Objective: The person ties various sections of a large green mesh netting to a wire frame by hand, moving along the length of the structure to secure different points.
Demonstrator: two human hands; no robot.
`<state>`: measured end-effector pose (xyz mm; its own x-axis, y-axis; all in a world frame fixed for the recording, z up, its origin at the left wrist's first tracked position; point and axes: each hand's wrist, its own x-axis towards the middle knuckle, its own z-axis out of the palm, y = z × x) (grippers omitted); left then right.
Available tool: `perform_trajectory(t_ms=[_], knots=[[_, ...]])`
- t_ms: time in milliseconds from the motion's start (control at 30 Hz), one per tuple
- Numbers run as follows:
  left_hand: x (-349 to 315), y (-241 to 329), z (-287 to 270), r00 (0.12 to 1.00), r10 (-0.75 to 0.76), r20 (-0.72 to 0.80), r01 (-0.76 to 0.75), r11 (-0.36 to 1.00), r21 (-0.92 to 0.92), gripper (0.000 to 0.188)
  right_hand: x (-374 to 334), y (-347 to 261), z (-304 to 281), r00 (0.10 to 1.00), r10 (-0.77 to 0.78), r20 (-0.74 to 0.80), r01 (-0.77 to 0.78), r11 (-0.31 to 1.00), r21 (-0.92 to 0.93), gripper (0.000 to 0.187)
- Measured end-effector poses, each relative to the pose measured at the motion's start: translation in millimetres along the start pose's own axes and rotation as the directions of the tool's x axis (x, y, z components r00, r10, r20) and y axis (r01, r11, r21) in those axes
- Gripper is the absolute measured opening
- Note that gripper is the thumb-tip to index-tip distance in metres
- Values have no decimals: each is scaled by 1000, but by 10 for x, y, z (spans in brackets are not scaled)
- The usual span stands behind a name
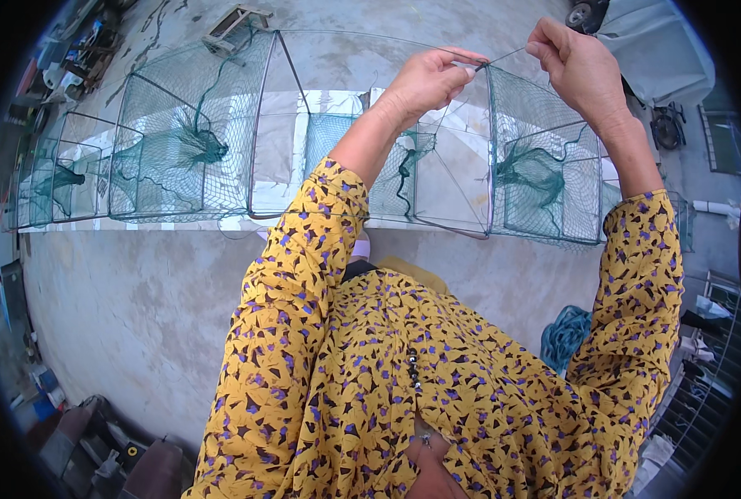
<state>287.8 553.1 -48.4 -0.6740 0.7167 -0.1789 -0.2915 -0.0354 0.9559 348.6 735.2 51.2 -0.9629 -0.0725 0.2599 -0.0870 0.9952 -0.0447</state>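
A long green mesh fish trap [162, 100] on square dark frames stretches from left to right in front of me. My left hand [428, 81] is closed in a pinch at the top corner of one frame [491, 150], where a thin cord meets it. Up and to the right, my right hand [580, 73] pinches the other part of this thin green cord [507, 56], drawn straight between the two hands. Gathered mesh funnels [532, 170] hang inside the trap's sections. Whether a tool is in either hand, I cannot make out.
White-and-grey sheeting [275, 162] lies under the trap on the concrete floor [129, 308]. A small wooden stool [236, 29] stands beyond it. A bundle of blue-green netting [566, 337] is by my right side. A grey cover [653, 54] and a wheel are at the far right.
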Motion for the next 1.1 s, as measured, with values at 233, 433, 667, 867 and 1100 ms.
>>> perform_trajectory(t_ms=[233, 433, 667, 867, 1100], knots=[[-31, 44, -21, 999, -8, -31, 9, 999, 35, 26, 5, 4, 110, 994, 88, -71, -82, 993, 88, 14], [-250, -51, -135, 971, -2, -237, 45, 983, 179, 33, -73, -202, 72, 973, -111, -201, 94, 991, -94, 16], [-728, -495, -554, 653, 343, -675, 217, 770, 601, 35, -74, -1084, 464, 964, -253, 77, 237, 956, 175, 16], [-1063, -601, -300, 723, 265, -638, 445, 528, 723, 49, 86, -1381, 742, 722, -172, 670, 94, 984, 151, 23], [-1050, -512, -352, 774, 251, -582, 324, 632, 704, 24, -29, -1356, 1088, 760, -224, 610, 134, 972, 191, 25]])
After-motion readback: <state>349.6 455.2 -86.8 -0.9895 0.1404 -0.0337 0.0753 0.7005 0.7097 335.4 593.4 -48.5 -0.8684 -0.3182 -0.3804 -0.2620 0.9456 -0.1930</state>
